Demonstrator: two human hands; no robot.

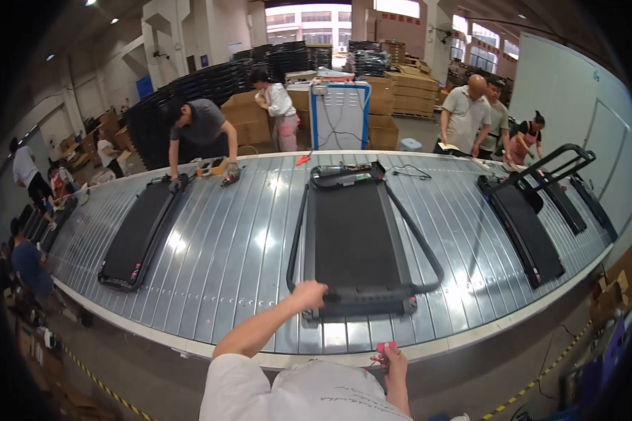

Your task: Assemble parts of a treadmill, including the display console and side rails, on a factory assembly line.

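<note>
The flat black treadmill with its grey side rails and folded tubular handlebar (354, 242) lay lengthwise on the wide, ribbed silver metal conveyor (239, 245), its near end just short of the conveyor's front edge and its console end pointing toward the blue-framed white cabinet (339, 116) beyond the far edge. The person's left hand (309, 295) was closed over the near-left corner of the treadmill, at the dark end cap, fingers wrapped over the edge in a grip. The right hand (393, 361) hung below the treadmill's near end, off the conveyor, pinching a small red object (385, 346) between its fingertips; what that object was could not be made out. The treadmill looked heavy and rigid, a steel-framed slab that would not flex but would resist lifting, and it would probably slide over the smooth slats more readily than it would lift. The belt surface looked soft and offered poor purchase, so the firm end cap, the side rails and the tubular handlebar seemed the sound places to take hold. Left of this treadmill lay a second black treadmill (137, 235), with a person in a striped shirt (200, 130) bent over its far end; to the right lay a third (523, 228) with its black handle frame raised.
</note>
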